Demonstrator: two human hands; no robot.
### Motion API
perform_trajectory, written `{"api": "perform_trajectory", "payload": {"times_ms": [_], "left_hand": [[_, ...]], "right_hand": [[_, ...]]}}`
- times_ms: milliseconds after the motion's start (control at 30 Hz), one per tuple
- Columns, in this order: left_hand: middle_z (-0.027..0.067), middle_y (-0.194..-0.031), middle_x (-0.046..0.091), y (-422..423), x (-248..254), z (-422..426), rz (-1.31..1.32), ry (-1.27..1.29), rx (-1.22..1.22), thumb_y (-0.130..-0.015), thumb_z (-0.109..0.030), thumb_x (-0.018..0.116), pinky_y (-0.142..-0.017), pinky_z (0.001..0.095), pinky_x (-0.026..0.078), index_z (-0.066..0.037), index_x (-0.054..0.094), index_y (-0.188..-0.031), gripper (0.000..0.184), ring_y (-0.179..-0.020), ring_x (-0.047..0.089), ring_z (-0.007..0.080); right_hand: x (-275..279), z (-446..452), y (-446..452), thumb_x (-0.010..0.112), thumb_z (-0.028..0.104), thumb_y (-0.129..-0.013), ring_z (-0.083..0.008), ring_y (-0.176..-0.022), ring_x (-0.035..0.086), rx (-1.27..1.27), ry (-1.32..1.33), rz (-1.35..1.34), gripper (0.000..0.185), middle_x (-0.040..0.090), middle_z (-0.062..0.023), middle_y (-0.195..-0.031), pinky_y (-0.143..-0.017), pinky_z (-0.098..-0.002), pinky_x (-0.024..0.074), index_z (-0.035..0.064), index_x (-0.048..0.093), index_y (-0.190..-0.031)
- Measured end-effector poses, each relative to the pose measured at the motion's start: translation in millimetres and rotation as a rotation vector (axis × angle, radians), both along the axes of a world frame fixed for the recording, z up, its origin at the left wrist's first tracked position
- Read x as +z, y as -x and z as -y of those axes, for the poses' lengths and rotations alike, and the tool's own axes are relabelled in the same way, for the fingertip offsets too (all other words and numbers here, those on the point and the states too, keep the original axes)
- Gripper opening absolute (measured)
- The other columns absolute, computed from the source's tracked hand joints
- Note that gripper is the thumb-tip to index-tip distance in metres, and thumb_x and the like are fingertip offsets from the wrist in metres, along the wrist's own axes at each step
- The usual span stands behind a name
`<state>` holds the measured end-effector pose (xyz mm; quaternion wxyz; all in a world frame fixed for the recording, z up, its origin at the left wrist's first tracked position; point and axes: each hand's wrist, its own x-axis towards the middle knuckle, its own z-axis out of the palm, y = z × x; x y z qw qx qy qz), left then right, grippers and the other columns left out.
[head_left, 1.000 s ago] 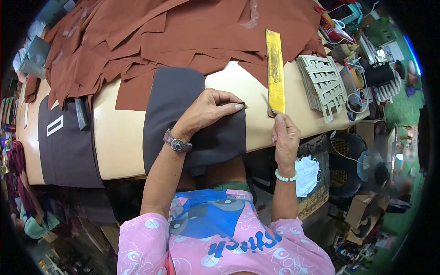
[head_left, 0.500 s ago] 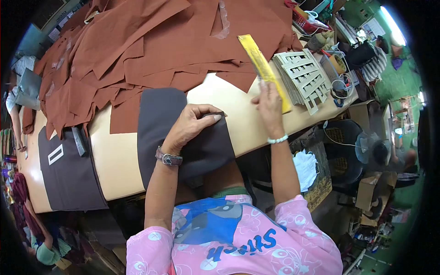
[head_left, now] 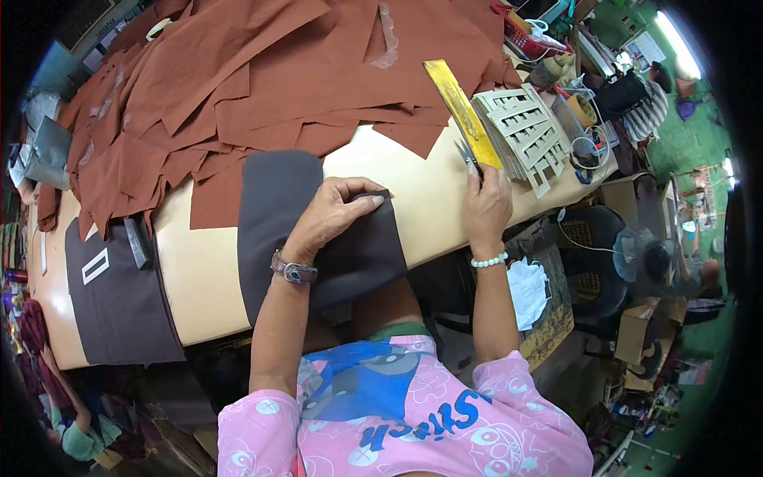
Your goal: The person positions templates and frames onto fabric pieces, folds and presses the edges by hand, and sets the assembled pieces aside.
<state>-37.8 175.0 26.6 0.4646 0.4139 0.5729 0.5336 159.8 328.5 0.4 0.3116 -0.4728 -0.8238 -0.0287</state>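
Observation:
My left hand (head_left: 330, 219) pinches the upper right corner of a dark grey cloth (head_left: 274, 207) that hangs over the table's front edge. To its right, my right hand (head_left: 487, 208) is closed around small metal scissors (head_left: 469, 157), whose tips point up and left. A yellow strip (head_left: 461, 111) lies slanted on the table, its lower end beside the fingertips of my right hand. Beyond both hands, reddish-brown cloth pieces (head_left: 318, 79) are spread in overlapping layers.
Pale slotted templates (head_left: 528, 131) are stacked at the right, near a red basket (head_left: 520, 36). At the left, another dark cloth (head_left: 119, 306) bears a white frame (head_left: 95, 266) and a dark bar (head_left: 136, 243). Another person's arm (head_left: 67, 381) shows at the lower left.
The view has shifted. My right hand went up over the yellow strip, then came back down beside its lower end with the scissors. The strip now lies slanted. My left hand keeps its pinch.

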Motion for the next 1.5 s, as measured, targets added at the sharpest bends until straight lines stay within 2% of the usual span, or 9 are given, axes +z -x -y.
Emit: {"api": "perform_trajectory", "payload": {"times_ms": [167,367,533,633,800,967,1133,1333,1500], "left_hand": [[-0.0029,-0.080,0.063,-1,3,1,-0.039,-0.035,0.042,-0.083,-0.011,0.060,-0.068,0.0181,0.042,0.001,0.068,-0.093,0.017,-0.073,0.052,0.0033],[0.0034,-0.082,0.068,-17,27,1,-0.260,-0.306,0.111,-0.082,-0.005,0.059,-0.073,0.0211,0.045,0.001,0.068,-0.093,0.015,-0.076,0.058,0.0077],[0.0143,-0.111,0.059,-20,55,39,-0.981,-0.398,0.714,-0.079,-0.008,0.066,-0.091,0.0362,0.043,-0.003,0.061,-0.111,0.032,-0.107,0.054,0.0287],[0.0196,-0.110,0.059,-7,37,87,-1.105,-0.035,0.950,-0.077,-0.018,0.071,-0.090,0.0390,0.043,0.003,0.058,-0.112,0.043,-0.103,0.054,0.0324],[0.0200,-0.101,0.059,-20,-13,131,-1.245,0.173,0.810,-0.074,-0.020,0.073,-0.087,0.0410,0.042,0.004,0.061,-0.095,0.034,-0.098,0.055,0.0344],[0.0122,-0.093,0.064,-31,-18,123,-0.899,0.112,0.853,-0.079,-0.011,0.068,-0.072,0.0350,0.046,0.000,0.061,-0.087,0.015,-0.083,0.061,0.0209],[0.0048,-0.083,0.067,-30,0,131,0.315,-0.098,0.801,-0.084,-0.005,0.064,-0.058,0.0208,0.049,0.002,0.057,-0.102,0.021,-0.066,0.059,0.0069],[0.0060,-0.085,0.066,-38,-16,131,0.343,-0.131,0.751,-0.079,0.003,0.066,-0.068,0.0201,0.049,0.005,0.058,-0.103,0.025,-0.075,0.060,0.0076],[0.0033,-0.087,0.063,-33,-3,148,0.182,-0.089,0.769,-0.075,0.005,0.067,-0.071,0.0221,0.049,0.002,0.060,-0.101,0.027,-0.078,0.058,0.0075]], "right_hand": [[5,10,2,0.066,0.030,-0.081,-0.0318,-0.083,0.055,-0.018,-0.094,-0.011,0.036,0.056,-0.0146,-0.086,-0.075,-0.0429,0.0438,0.0018,0.060,-0.102],[28,93,31,0.065,0.012,-0.081,-0.0144,-0.080,0.056,0.647,0.976,-0.699,0.029,0.062,-0.0139,-0.089,-0.068,-0.0306,0.0466,-0.0048,0.057,-0.103],[51,96,62,0.058,0.005,-0.086,-0.0142,-0.070,0.058,0.660,0.670,-0.726,0.015,0.063,-0.0149,-0.077,-0.064,-0.0304,0.0469,-0.0030,0.058,-0.098],[51,82,65,0.057,0.006,-0.086,-0.0340,-0.076,0.065,0.583,0.298,-0.501,0.026,0.064,-0.0202,-0.079,-0.066,-0.0371,0.0490,-0.0023,0.055,-0.110],[7,72,64,0.062,0.005,-0.082,-0.0314,-0.089,0.059,0.442,0.154,-0.279,0.043,0.058,-0.0207,-0.096,-0.077,-0.0363,0.0470,-0.0038,0.048,-0.122],[27,100,70,0.064,0.005,-0.079,-0.0323,-0.094,0.055,0.547,-0.065,-0.334,0.039,0.055,-0.0173,-0.104,-0.082,-0.0395,0.0459,-0.0011,0.054,-0.116],[15,161,79,0.065,0.010,-0.084,-0.0115,-0.069,0.060,0.754,1.080,-0.752,0.025,0.063,-0.0107,-0.084,-0.060,-0.0240,0.0488,-0.0043,0.057,-0.103],[15,185,88,0.065,0.013,-0.085,-0.0094,-0.065,0.059,0.810,0.911,-0.591,0.020,0.063,-0.0072,-0.071,-0.058,-0.0243,0.0474,-0.0044,0.057,-0.091],[24,190,94,0.055,0.010,-0.090,-0.0081,-0.066,0.057,0.830,1.292,-0.722,0.012,0.062,-0.0016,-0.077,-0.059,-0.0238,0.0467,-0.0010,0.059,-0.093]]}}
